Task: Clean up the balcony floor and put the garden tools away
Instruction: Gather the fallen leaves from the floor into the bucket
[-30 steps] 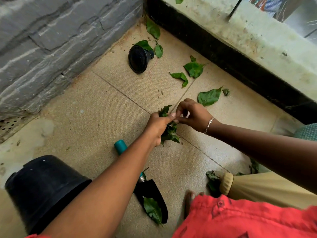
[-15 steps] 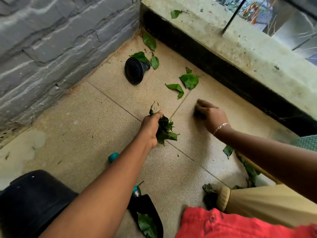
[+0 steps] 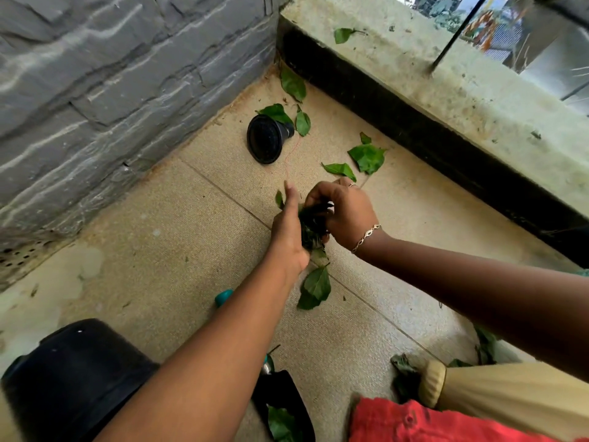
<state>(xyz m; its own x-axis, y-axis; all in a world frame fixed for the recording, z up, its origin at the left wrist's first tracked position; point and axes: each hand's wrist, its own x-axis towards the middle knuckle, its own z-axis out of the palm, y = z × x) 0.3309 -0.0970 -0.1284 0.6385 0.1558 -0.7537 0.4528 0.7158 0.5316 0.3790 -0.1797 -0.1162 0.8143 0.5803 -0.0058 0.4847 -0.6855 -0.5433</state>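
My left hand [image 3: 288, 231] lies with its palm against a dark bunch of leaves [image 3: 314, 226], and the one finger I can see points straight up. My right hand [image 3: 345, 212] curls its fingers over the top of the same bunch. One leaf [image 3: 315, 287] lies just below the hands. Loose leaves [image 3: 368, 157] dot the tan floor [image 3: 178, 237] toward the ledge. A trowel with a teal handle [image 3: 224, 296] and a black blade [image 3: 287, 397] sits under my left forearm, with a leaf on the blade.
A black pot [image 3: 73, 381] stands at the lower left. A small black cone-shaped piece [image 3: 266, 143] lies on its side near the grey stone wall [image 3: 111, 84]. The concrete ledge [image 3: 446, 90] borders the floor on the right, with a leaf on it. More leaves lie by my knee [image 3: 404, 374].
My right hand came back from the floor on the right to the bunch. My left hand's fingers straightened. A leaf now lies below the hands.
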